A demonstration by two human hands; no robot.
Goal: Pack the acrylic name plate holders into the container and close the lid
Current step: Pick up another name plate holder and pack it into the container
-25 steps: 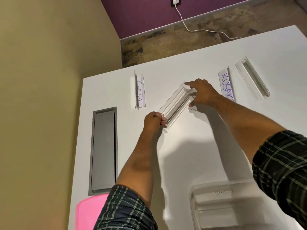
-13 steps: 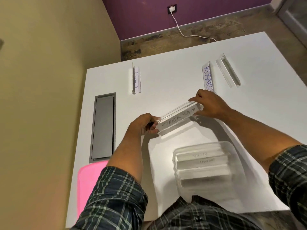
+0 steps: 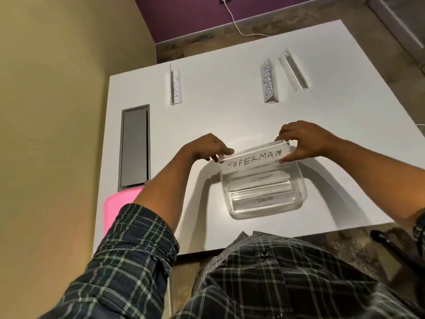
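My left hand (image 3: pixel 204 147) and my right hand (image 3: pixel 303 140) pinch the two ends of an acrylic name plate holder reading SUPERMAN (image 3: pixel 253 158). It hangs just above the far rim of the clear plastic container (image 3: pixel 301 192) near the table's front edge. Inside the container lie two holders, labelled ELEPHANT (image 3: pixel 262 179) and PANDA (image 3: pixel 265 200). Farther back on the table stand three more holders: one at the left (image 3: pixel 175 87), one reading KOSAKI (image 3: pixel 269 82), and an empty one (image 3: pixel 293 70) at the right. A pink lid (image 3: pixel 117 207) lies at the table's front left corner, partly hidden by my left sleeve.
A grey cable hatch (image 3: pixel 134 146) is set into the white table (image 3: pixel 218 111) at its left side. A beige wall runs along the left. A white cable (image 3: pixel 239 21) trails over the floor behind the table. A dark object (image 3: pixel 395 247) sits on the floor at the right.
Both hands lifted the SUPERMAN holder off the middle of the table, turned it level and brought it toward me until it is over the container.
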